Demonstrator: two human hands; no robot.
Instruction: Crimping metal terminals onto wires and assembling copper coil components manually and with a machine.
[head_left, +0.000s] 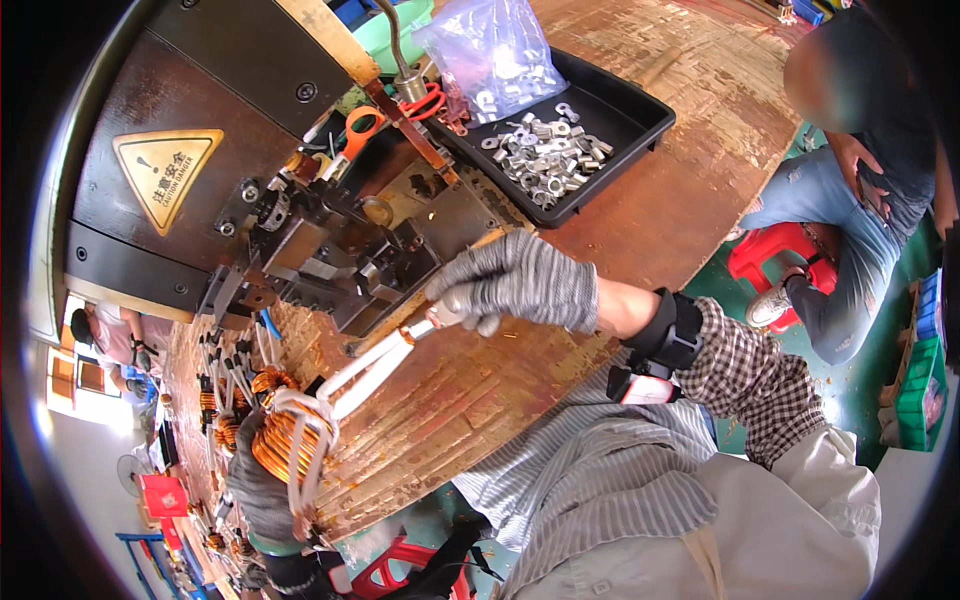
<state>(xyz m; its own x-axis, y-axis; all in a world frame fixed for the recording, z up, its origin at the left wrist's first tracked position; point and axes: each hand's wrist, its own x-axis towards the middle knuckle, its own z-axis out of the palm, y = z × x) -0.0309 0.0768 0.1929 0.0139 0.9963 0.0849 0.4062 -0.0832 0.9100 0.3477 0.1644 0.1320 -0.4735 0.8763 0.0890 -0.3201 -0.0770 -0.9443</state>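
My left hand [256, 492], in a grey glove, is closed around a copper wire coil [285, 445] low on the left of the bench. Two white sleeved leads [366, 376] run from that coil up to the right. My right hand [525, 284], in a striped grey glove, pinches their far end, where a small silver terminal lug [442, 313] shows partly between the fingers. Just beyond my right hand stands the metal tooling of a crimping machine [375, 268]. The lug is apart from the tooling.
A black tray [640, 130] holds many loose silver lugs [548, 160] and a clear plastic bag [500, 60]. Orange-handled scissors [362, 132] lie by the machine. More coils [222, 400] crowd the left. A seated person [850, 200] is at right; another [115, 335] is far left.
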